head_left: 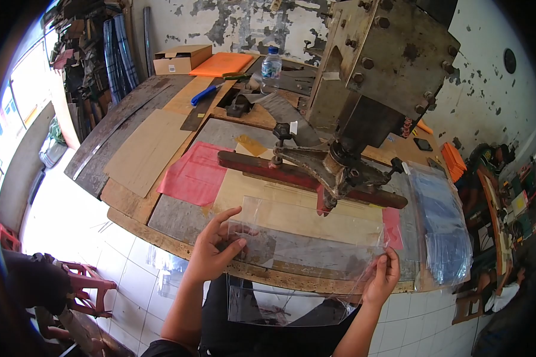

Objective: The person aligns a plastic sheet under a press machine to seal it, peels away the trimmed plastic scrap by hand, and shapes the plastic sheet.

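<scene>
Red bar (pixel 256 167) blocks reach beyond plastic sheet (pixel 315 253) (passage left, over pink sheet (pixel 190 174))

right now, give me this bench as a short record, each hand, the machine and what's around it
left hand: at the left side of a clear plastic sheet, index finger extended; grip unclear
right hand: pinching the sheet's right edge
machine: press with a long red bar above the table
right of press: piled clear plastic
left of press: pink sheet
back: water bottle, cardboard box
</scene>
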`<state>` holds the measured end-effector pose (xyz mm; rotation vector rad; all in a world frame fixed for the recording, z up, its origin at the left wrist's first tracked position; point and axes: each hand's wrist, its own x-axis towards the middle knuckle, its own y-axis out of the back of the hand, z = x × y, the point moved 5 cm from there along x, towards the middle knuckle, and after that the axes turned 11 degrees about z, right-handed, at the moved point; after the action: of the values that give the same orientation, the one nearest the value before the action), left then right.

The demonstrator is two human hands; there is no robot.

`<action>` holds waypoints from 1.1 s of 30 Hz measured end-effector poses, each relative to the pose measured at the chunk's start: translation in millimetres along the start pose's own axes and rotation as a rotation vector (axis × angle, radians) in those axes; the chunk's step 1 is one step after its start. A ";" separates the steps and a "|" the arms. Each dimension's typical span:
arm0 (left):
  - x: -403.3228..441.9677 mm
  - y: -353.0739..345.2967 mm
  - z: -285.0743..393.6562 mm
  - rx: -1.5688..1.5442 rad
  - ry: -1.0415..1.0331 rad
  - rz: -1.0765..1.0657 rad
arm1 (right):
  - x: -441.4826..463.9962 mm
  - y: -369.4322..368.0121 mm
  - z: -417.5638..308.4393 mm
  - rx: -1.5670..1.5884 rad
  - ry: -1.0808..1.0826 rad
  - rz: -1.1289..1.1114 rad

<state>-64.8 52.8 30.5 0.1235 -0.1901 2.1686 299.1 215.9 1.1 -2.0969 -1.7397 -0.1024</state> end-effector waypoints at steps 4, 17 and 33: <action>0.1 -0.6 -0.3 -0.015 0.000 -0.005 | -0.7 -0.9 -1.2 -0.004 -0.001 0.006; -1.2 -1.7 6.8 0.004 0.026 0.021 | 0.3 1.0 1.9 0.008 0.002 0.003; -0.9 -1.4 4.3 0.003 -0.013 0.016 | -0.5 0.0 0.3 0.006 -0.016 0.000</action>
<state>-63.0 52.0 34.7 0.1386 -0.1957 2.1849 298.9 215.5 0.6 -2.0984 -1.7472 -0.0807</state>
